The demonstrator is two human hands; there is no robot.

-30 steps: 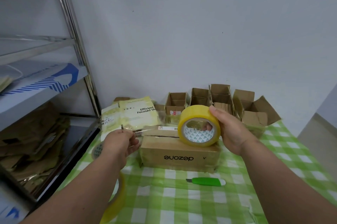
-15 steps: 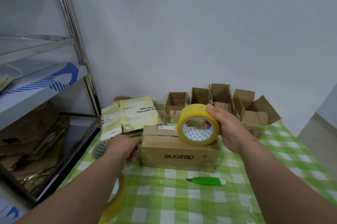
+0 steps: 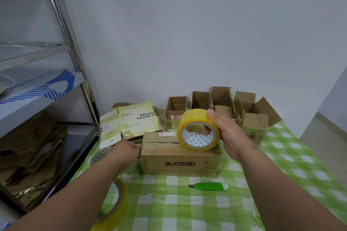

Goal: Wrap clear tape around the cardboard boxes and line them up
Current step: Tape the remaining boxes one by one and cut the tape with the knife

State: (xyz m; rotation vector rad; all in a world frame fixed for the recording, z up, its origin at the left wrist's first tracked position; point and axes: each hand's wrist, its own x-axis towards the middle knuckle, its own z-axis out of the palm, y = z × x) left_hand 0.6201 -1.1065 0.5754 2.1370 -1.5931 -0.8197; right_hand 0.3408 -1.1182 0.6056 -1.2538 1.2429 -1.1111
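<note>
So, in the centre of the frame your right hand (image 3: 228, 133) grips the tape roll (image 3: 198, 130) on the closed cardboard box (image 3: 180, 155), your left hand (image 3: 127, 151) pinches at its left end, and I judge the wrapping only begun, while the open boxes (image 3: 221, 103) behind wait untaped.
</note>
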